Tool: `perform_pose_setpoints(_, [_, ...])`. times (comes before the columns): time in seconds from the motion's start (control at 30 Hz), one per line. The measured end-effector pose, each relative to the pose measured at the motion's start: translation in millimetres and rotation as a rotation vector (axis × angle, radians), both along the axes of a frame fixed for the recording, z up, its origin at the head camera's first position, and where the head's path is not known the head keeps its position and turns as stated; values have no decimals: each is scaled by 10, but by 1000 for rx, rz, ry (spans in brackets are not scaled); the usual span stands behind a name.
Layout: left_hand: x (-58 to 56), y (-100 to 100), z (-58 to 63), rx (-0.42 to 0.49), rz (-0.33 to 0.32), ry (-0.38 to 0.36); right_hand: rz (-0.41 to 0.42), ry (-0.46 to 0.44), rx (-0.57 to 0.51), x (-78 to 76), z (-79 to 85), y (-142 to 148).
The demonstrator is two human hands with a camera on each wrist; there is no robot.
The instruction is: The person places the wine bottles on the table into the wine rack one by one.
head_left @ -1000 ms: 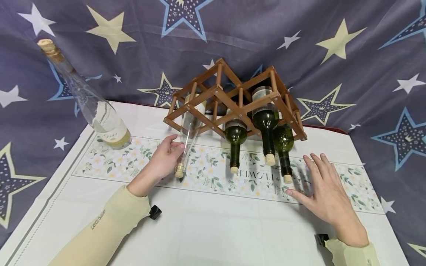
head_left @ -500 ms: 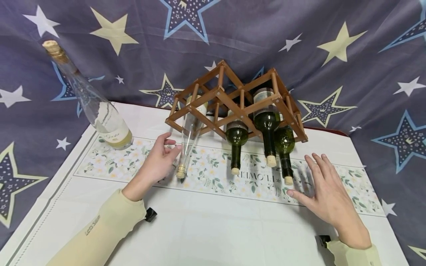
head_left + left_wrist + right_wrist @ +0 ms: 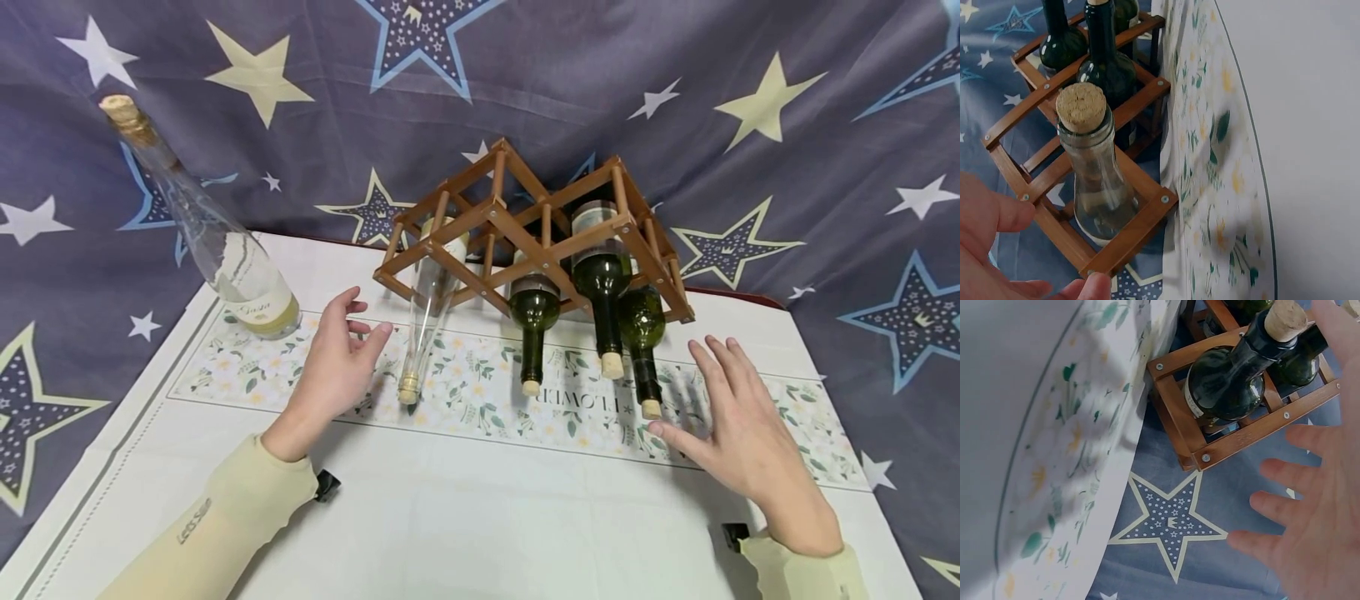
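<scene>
My left hand [image 3: 333, 367] is held with fingers loosely bent and nothing in them, left of a clear corked bottle [image 3: 427, 321]. That bottle lies in the left bay of a wooden wine rack [image 3: 493, 210], its neck pointing toward me. Three green corked bottles [image 3: 535, 310] fill bays in the middle and right of the rack. My right hand [image 3: 742, 433] hovers with spread fingers at the rack's right side, thumb near the cork of the rightmost green bottle [image 3: 1229, 381]. In the left wrist view, the clear bottle's cork [image 3: 1080, 107] stands between my hand and the green bottles.
A second clear corked bottle [image 3: 258, 283], with a little yellowish liquid, stands upright on the table's left. A floral runner [image 3: 465, 392] crosses the white table [image 3: 487, 517]. Behind the rack hangs a dark star-patterned cloth [image 3: 570, 75].
My left hand has drawn away to the left from the clear bottle in the rack, which stays in its bay. The right hand has barely moved.
</scene>
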State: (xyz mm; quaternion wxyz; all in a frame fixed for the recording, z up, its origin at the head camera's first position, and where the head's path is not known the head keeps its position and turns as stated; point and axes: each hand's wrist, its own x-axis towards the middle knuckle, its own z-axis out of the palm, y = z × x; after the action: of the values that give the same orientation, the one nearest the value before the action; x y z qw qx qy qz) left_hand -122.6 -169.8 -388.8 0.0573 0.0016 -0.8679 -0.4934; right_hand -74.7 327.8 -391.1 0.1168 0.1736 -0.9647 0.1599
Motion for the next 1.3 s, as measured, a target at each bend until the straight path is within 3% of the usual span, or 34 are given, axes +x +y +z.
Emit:
perform_pose_setpoints(0.53, [26,-105,-38,-74,153,261,30,49,-22,-52,131,-34])
perform_pose_setpoints(0.77, [15,-195,-75,-59,223,328,46,83,-26,-92,168,-43])
perform_pose_setpoints(1.0, [-8,-311,-113,-139,301,438,37,67,-31,-104,212,-68])
perform_pose_setpoints(1.3, [-42,-493,-121,-166,466,605,42,80,-35,-130,220,-75])
